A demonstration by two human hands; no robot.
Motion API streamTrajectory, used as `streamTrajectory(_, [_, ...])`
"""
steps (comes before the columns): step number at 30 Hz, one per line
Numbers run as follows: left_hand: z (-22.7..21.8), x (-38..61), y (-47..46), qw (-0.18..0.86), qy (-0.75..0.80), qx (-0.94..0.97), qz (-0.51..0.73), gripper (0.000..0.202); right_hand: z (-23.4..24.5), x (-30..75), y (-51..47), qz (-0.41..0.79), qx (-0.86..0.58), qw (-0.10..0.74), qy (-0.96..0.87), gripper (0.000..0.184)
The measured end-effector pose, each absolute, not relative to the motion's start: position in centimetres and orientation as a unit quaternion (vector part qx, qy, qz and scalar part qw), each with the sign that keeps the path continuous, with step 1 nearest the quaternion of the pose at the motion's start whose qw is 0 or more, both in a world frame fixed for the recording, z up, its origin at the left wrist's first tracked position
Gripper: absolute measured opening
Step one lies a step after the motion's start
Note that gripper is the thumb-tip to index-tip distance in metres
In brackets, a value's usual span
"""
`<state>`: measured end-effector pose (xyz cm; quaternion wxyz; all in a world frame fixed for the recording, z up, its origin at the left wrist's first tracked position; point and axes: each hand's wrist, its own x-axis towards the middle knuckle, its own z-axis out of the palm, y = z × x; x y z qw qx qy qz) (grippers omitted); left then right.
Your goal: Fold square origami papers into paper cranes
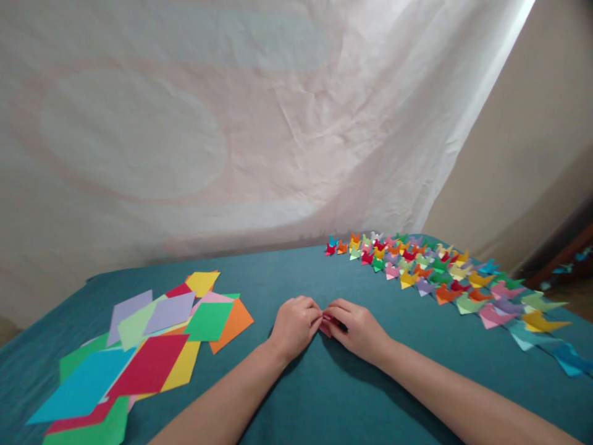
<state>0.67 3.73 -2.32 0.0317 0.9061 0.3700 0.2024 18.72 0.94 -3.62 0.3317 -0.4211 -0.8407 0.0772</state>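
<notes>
Between my two hands is a small piece of folded pink paper, just above the green cloth at the middle of the table. My left hand is closed, thumb and fingers pinching the paper's left side. From the right, my right hand pinches the same paper with thumb and forefinger, its other fingers curled. Most of the paper is hidden by the fingers, so its full shape cannot be made out.
Loose coloured paper sheets, such as a red one and a blue one, overlap at the left. Rows of folded paper birds stand along the right. A pale curtain hangs behind the green tablecloth.
</notes>
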Motion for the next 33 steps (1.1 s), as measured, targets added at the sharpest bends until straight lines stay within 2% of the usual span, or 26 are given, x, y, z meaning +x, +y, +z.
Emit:
streamTrajectory(12, [-1.6, 0.8, 3.6, -0.044, 0.337, 0.927, 0.16, 0.025, -3.4, 19.0, 0.9, -0.041, -0.393, 0.254, -0.883, 0.021])
streamTrajectory(16, [-1.6, 0.5, 3.7, -0.034, 0.326, 0.932, 0.152, 0.027, -3.3, 19.0, 0.8, -0.076, -0.385, 0.225, -0.892, 0.022])
streamTrajectory(21, [-1.7, -0.2, 4.2, 0.007, 0.31, 0.937, 0.158, 0.018, -3.1, 18.8, 0.7, -0.119, -0.379, 0.224, -0.89, 0.024])
streamTrajectory(28, [-1.7, -0.7, 4.6, 0.039, 0.289, 0.941, 0.17, 0.018, -3.2, 18.8, 0.8, -0.093, -0.392, 0.231, -0.885, 0.021])
streamTrajectory(33, [-1.8, -0.8, 4.8, 0.019, 0.283, 0.943, 0.177, 0.015, -3.4, 19.0, 0.9, -0.07, -0.389, 0.232, -0.889, 0.022])
